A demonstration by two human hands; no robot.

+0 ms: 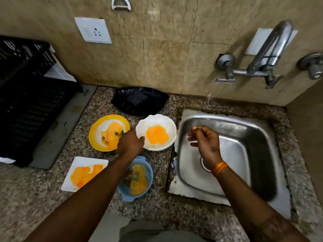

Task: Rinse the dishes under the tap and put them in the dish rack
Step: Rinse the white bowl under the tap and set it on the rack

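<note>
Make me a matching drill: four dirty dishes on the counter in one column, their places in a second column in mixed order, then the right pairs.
Dishes:
1. yellow plate
2. white bowl
3. blue bowl
4. square white plate

Places:
A. nearest the sink's left edge, with the left hand at its rim
B. partly under the left forearm, in front of the white bowl
C. front left, closest to the black dish rack's near corner
D. left of the white bowl, behind the square plate

Pairs: 1-D, 2-A, 3-B, 4-C
</note>
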